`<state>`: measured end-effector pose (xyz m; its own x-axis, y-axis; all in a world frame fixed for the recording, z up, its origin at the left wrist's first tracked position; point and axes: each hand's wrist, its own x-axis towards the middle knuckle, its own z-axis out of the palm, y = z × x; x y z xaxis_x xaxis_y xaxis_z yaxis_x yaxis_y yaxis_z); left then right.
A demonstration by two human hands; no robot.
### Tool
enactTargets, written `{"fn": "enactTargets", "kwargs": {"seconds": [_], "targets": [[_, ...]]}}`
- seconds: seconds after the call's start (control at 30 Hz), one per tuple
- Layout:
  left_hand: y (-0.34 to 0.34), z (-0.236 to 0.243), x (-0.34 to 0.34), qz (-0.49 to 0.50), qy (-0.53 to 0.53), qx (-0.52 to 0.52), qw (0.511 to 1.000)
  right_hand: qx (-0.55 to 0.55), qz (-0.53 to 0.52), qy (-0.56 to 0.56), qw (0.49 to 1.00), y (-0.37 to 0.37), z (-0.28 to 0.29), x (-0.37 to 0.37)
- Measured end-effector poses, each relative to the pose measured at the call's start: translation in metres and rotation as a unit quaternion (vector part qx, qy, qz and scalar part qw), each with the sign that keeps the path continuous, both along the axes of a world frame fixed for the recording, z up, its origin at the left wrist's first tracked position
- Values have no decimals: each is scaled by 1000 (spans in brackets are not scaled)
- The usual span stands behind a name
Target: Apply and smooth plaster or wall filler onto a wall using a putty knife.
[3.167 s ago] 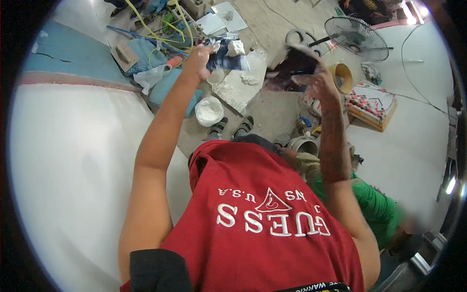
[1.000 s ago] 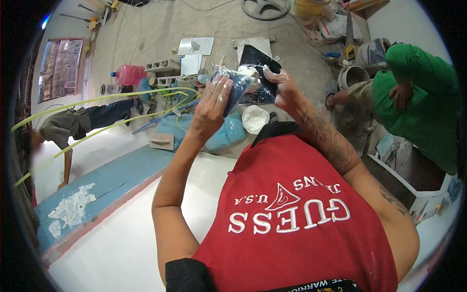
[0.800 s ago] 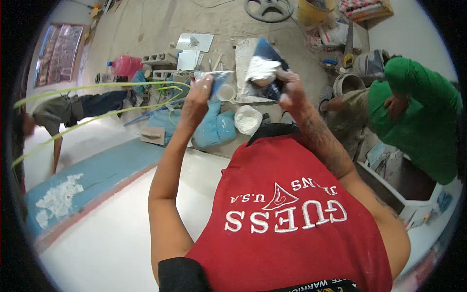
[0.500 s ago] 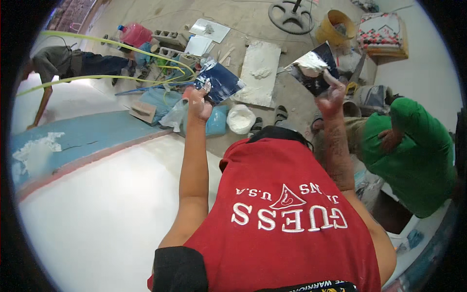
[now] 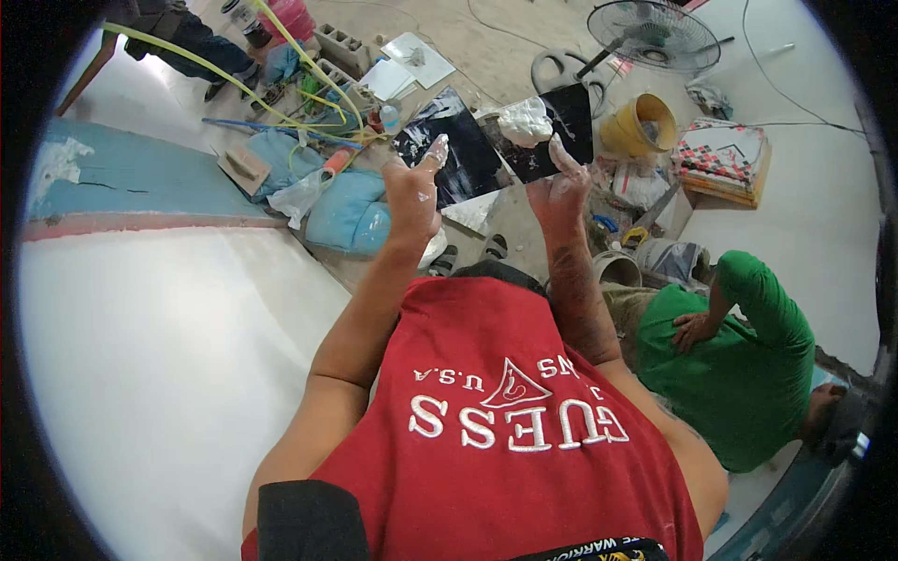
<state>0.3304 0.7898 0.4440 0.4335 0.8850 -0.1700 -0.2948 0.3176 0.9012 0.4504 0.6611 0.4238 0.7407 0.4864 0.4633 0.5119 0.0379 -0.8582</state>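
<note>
My left hand (image 5: 412, 194) grips a dark square plate (image 5: 460, 161) smeared with thin white streaks, thumb on its face. In my right hand (image 5: 561, 187) is another dark square plate (image 5: 569, 122), which bears a thick lump of white paste (image 5: 524, 122) near its left edge. Both plates are held out ahead of me, their inner edges close together; whether they touch I cannot tell. White residue coats my thumbs and fingers. Below the plates, part of a whitened board (image 5: 472, 213) shows on the floor; the plates and hands hide the rest.
A person in green (image 5: 725, 365) is close on my right; another person (image 5: 187, 56) is at far left. Blue sacks (image 5: 346, 215), yellow hoses (image 5: 215, 67) and a hand float (image 5: 245, 170) lie left. A yellow bucket (image 5: 639, 126) and a fan (image 5: 655, 35) stand ahead right.
My hands have come together, bringing the two plates from wide apart to nearly edge to edge. The view has shifted, so the fan now shows. The white paste remains on the right plate.
</note>
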Motion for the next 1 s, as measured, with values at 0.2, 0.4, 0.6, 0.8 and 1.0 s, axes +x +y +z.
{"fn": "enactTargets", "kwargs": {"seconds": [0.2, 0.4, 0.6, 0.8, 1.0], "targets": [[3, -6, -3, -13, -22, -41, 999, -18, -20, -32, 999, 10, 19, -16], [2, 19, -8, -35, 27, -50, 998, 233, 242, 374, 864, -6, 28, -24], [6, 24, -15, -121, -93, -143, 978, -76, 176, -154, 969, 6, 72, -30], [16, 29, -11, -143, -71, -258, 953, -82, 155, -208, 962, 14, 31, -26], [34, 44, -12, -139, -21, -170, 976, -211, 135, 277, 927, -23, -151, 22]]}}
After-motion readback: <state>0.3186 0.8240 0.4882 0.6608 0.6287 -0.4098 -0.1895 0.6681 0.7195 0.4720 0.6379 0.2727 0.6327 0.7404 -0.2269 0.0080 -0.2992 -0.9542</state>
